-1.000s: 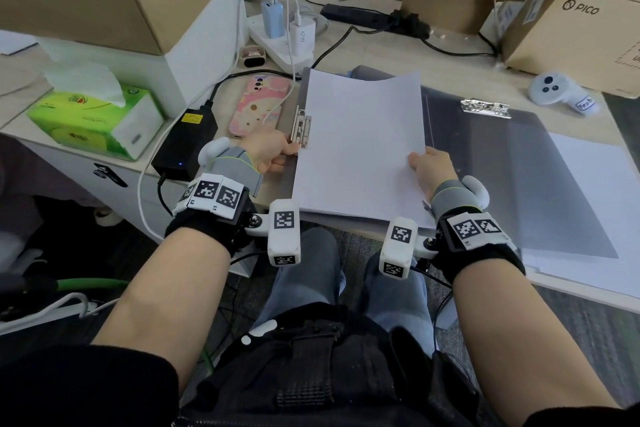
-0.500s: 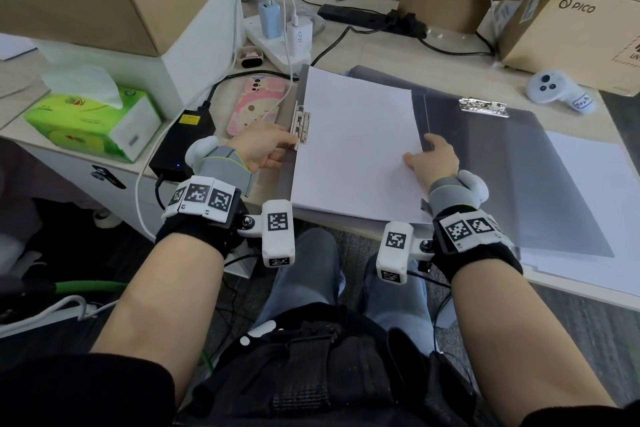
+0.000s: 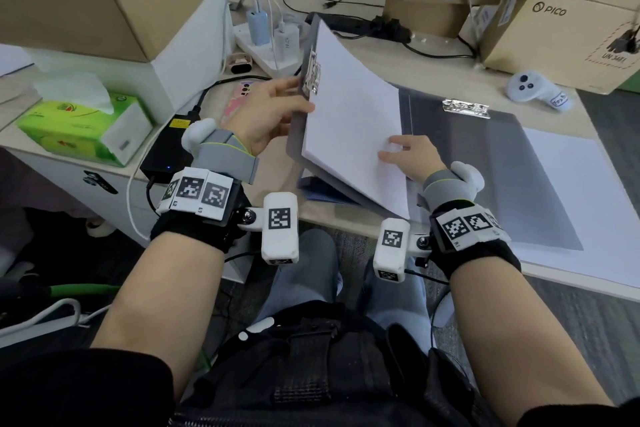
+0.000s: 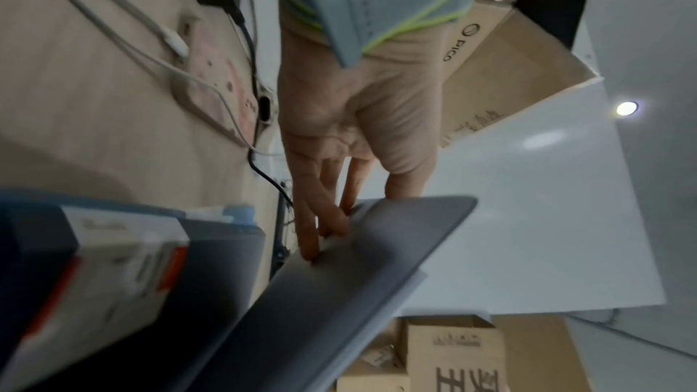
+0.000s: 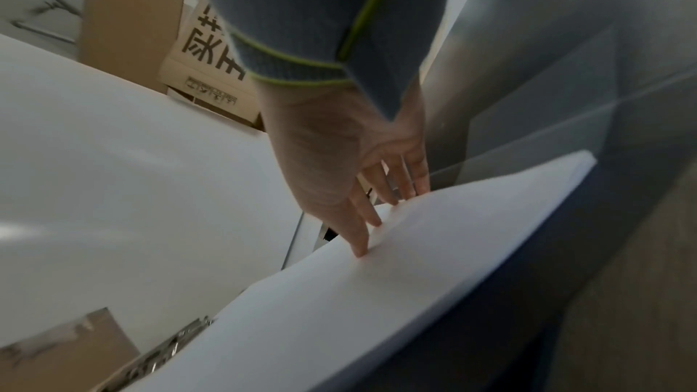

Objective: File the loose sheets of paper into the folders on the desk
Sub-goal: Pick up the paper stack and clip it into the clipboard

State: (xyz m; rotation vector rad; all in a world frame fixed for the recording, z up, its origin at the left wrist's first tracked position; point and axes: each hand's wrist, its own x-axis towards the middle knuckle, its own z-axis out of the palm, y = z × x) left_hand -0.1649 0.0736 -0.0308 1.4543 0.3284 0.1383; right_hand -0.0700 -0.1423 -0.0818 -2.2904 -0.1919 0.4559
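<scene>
A grey folder lies open on the desk; its right half [image 3: 485, 166] is flat and carries a metal clip [image 3: 465, 107]. Its left flap [image 3: 294, 139] is tilted up off the desk with a stack of white sheets [image 3: 349, 121] lying on it beside a second clip [image 3: 311, 74]. My left hand [image 3: 273, 111] pinches the flap's outer edge, thumb on top and fingers [image 4: 320, 228] underneath the grey flap [image 4: 339, 294]. My right hand [image 3: 405, 154] rests on the sheets near their right edge, its straight fingers [image 5: 362, 237] pressing on the paper [image 5: 377, 294].
A blue folder [image 3: 322, 191] shows beneath the raised flap. More white sheets [image 3: 568, 184] lie under the folder at the right. A pink phone [image 3: 239, 97], black power brick [image 3: 169, 149], tissue box [image 3: 83, 128], power strip [image 3: 266, 42], white controller [image 3: 533, 88] and cardboard boxes [image 3: 561, 35] surround it.
The left flap with the sheets has risen from flat to steeply tilted, lifted by my left hand. My right hand slid from the sheets' right edge onto their face.
</scene>
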